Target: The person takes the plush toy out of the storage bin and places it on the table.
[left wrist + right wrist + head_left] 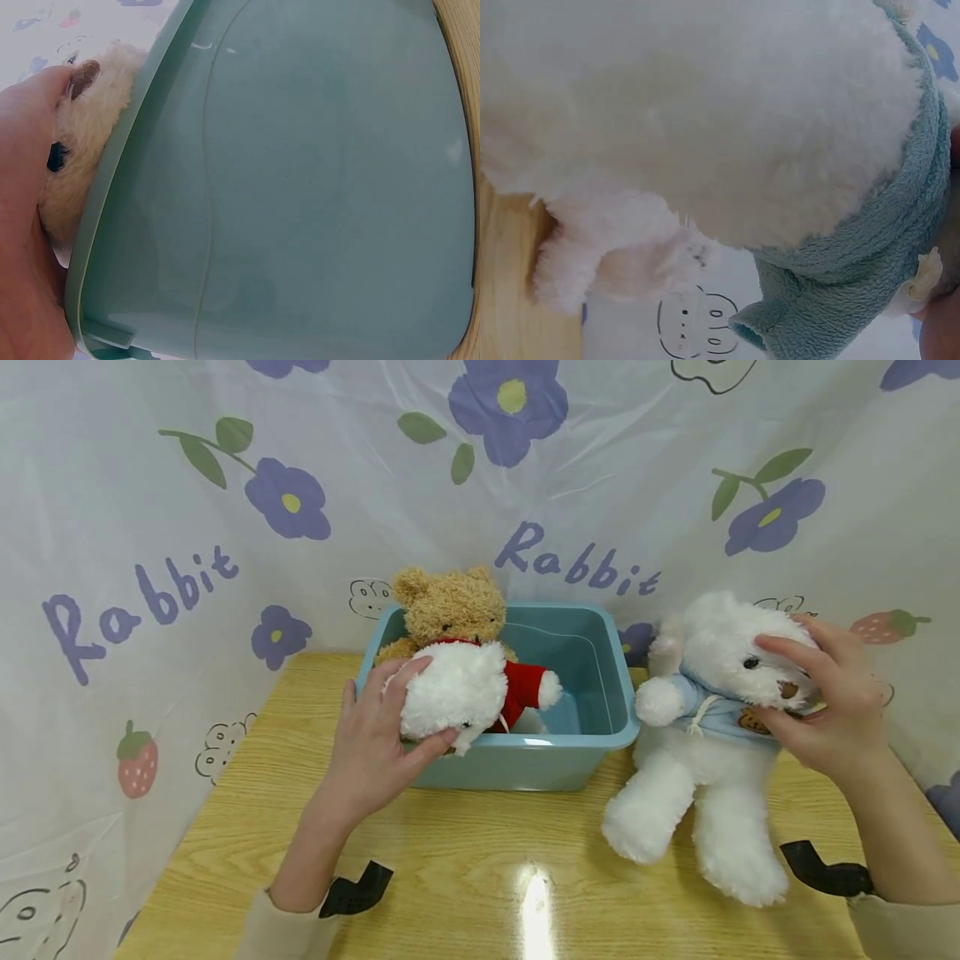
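Observation:
My left hand [381, 731] grips the head of a white teddy bear [453, 689] in a red top. That bear leans over the front rim of a blue-green plastic bin [510, 768], its lower body hidden inside. In the left wrist view, its nose and eye show beside the bin wall [300, 180]. Behind it in the bin sits a curly brown teddy bear [456, 606]. To the right of the bin, my right hand [843, 702] holds a larger white teddy bear [720, 647] by the head. A light blue hoodie [847, 277] covers this bear's upper body, and its legs hang forward.
A pale pink fluffy plush [615, 232] is partly hidden behind the larger white bear. The wooden table [465, 868] carries the bin, and a flowered curtain [360, 443] hangs right behind it. Black wrist mounts [356, 891] sit on both forearms.

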A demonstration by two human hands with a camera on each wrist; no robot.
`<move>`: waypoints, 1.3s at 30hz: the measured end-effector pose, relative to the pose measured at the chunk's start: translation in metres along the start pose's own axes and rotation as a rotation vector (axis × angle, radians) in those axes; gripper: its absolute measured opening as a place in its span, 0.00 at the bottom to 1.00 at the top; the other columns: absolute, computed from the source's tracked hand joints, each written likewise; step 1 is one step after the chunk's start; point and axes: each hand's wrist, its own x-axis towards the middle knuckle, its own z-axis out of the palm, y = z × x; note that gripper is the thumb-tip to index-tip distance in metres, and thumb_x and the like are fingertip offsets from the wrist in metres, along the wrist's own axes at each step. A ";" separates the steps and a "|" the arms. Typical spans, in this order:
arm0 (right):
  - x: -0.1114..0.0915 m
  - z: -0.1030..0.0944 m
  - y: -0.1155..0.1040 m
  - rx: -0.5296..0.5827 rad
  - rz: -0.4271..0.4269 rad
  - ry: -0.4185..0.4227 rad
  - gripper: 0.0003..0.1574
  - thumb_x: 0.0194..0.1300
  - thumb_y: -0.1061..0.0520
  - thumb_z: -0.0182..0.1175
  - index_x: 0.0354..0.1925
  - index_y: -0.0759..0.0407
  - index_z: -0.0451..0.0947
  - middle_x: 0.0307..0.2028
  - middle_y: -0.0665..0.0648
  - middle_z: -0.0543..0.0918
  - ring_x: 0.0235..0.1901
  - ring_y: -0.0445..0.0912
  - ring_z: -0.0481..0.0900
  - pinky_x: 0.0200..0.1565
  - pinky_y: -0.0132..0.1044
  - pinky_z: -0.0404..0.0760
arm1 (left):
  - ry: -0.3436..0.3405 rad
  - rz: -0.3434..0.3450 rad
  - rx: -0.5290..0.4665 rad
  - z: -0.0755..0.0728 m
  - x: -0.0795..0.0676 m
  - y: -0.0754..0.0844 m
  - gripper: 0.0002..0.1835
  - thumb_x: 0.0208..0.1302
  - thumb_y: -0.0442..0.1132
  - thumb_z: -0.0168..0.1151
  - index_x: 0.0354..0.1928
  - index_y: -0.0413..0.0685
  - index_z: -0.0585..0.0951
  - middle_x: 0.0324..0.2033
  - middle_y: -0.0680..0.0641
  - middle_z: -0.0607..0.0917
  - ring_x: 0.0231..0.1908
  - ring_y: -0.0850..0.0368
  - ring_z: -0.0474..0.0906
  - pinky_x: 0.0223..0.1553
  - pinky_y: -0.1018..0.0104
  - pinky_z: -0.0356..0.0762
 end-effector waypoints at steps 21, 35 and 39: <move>-0.029 0.017 -0.001 0.089 -0.019 -0.031 0.43 0.66 0.31 0.60 0.49 0.72 0.80 0.55 0.79 0.76 0.66 0.43 0.68 0.65 0.31 0.62 | 0.010 0.001 0.012 0.000 0.000 0.001 0.46 0.66 0.78 0.46 0.75 0.56 0.63 0.63 0.38 0.70 0.60 0.38 0.71 0.59 0.27 0.54; -0.042 0.013 -0.010 0.108 0.041 -0.100 0.48 0.65 0.28 0.59 0.49 0.74 0.77 0.62 0.65 0.76 0.66 0.37 0.65 0.62 0.27 0.60 | 0.010 0.007 0.010 -0.001 0.001 0.001 0.44 0.67 0.75 0.52 0.76 0.57 0.63 0.63 0.38 0.71 0.60 0.38 0.71 0.57 0.29 0.55; -0.046 0.014 -0.006 0.130 0.046 -0.133 0.47 0.64 0.30 0.60 0.51 0.74 0.77 0.66 0.55 0.73 0.68 0.39 0.64 0.64 0.29 0.58 | 0.005 0.007 0.012 -0.001 0.001 0.001 0.43 0.65 0.68 0.62 0.76 0.57 0.63 0.63 0.38 0.71 0.60 0.39 0.71 0.57 0.30 0.56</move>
